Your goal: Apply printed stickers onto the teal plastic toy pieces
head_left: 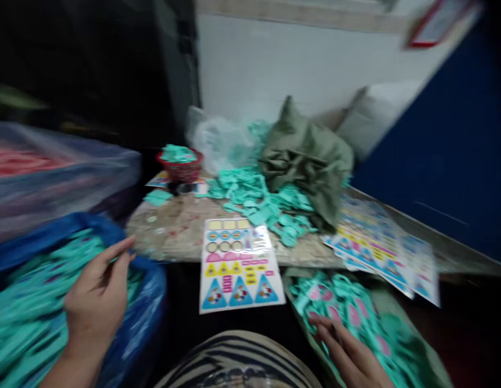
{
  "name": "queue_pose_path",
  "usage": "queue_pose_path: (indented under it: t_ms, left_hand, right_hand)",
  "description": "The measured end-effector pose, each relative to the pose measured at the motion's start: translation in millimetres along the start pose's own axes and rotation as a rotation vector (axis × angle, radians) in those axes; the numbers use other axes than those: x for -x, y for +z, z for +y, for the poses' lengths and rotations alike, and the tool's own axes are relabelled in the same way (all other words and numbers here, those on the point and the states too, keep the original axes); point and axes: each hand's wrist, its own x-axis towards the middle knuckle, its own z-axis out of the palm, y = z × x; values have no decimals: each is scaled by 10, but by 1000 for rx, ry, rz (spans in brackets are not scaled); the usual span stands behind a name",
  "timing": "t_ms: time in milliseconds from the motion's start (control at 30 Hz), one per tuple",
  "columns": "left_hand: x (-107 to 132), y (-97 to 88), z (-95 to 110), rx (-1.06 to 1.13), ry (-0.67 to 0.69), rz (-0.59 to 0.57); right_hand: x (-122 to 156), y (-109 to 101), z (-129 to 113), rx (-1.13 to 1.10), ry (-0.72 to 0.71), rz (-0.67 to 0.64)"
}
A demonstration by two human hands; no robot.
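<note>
Left hand, fingers pinched narrow on something too blurred to tell, sits above teal strips slanting lower-left to upper-right in a blue bag. Right hand, fingers spread, touches pink-marked teal pieces on green cloth. Between them lies a sticker sheet, its writing too blurred to read.

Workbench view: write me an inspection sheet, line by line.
surface: worn, stained board
job's things: sticker sheet; blue sack of teal strips; teal pieces with pink patches
clutter: red basket, olive cloth, clear plastic bag, loose teal pieces, stacked sticker sheets
hands: left hand over the strips; right hand on the pink-patched pieces
cables: nothing seen
surroundings: white wall, dark blue panel
</note>
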Motion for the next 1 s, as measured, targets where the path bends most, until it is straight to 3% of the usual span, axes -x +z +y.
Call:
queue_pose_path:
  t_ms: [100, 167, 300, 367, 467, 533, 633, 833, 1000]
  left_hand:
    - [238, 400, 298, 116, 42, -180]
    - [471, 656, 506, 232, 223, -423]
    - [943, 1157, 853, 429, 708, -868]
    - [1120, 1401, 983, 363, 800, -1039]
    - [1290, 1732, 1135, 49, 847, -1215]
    - [1349, 1905, 1217, -138, 873, -1272]
    - [1380, 2063, 1324, -257, 883, -1300]
    - [1383, 2185, 1514, -435, 887, -1288]
    - [1436, 2279, 1557, -538, 913, -1263]
  right_hand:
    - [-60, -270, 67, 66, -89, 231]
    - [-129, -341, 190, 239, -183, 333]
    - [-392, -266, 481, 615, -220, 360]
    - [-561, -222, 587, 748, -152, 334]
    - [-752, -204, 696, 834, 14, 312]
    - [-784, -189, 753, 841, 74, 307]
    - [-675, -132, 825, 829, 51, 259]
    - [-325, -45, 908, 802, -48, 260]
    - [-259, -29, 945, 795, -94, 313]
